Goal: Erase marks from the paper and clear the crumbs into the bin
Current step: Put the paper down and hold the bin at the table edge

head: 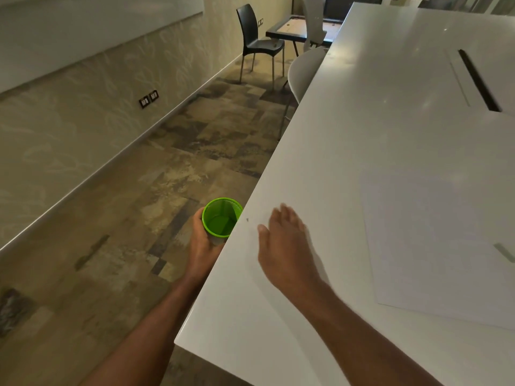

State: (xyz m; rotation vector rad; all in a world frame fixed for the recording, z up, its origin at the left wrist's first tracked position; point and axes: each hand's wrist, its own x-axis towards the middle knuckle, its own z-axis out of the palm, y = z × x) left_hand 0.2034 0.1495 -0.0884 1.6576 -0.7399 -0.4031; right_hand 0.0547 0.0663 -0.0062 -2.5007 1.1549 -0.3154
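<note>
Crumbs are what I look for first, and I find only 1 tiny dark speck (247,219) on the white table (376,140), near its left edge and just ahead of my right hand (287,243). That hand lies over the tabletop with its fingers straight and close together, grasping nothing; whether the palm actually touches the surface I cannot tell. My left hand (204,243) is off the table, below its edge, with fingers curled round the lower wall of the green bin (221,217). The bin is a small mesh cup held upright with its open mouth up, its rim just beside the table edge and roughly level with the speck. I see nothing inside it but its green floor.

The paper (434,240) lies flat on the table to the right of my right hand, well apart from the bin; its surface looks pale and blurred, so I cannot make out any marks on it. A small greyish strip (504,252) rests on the paper near the right border of the view. Beyond the table, a black chair (257,37) stands on the patterned floor (125,218).
</note>
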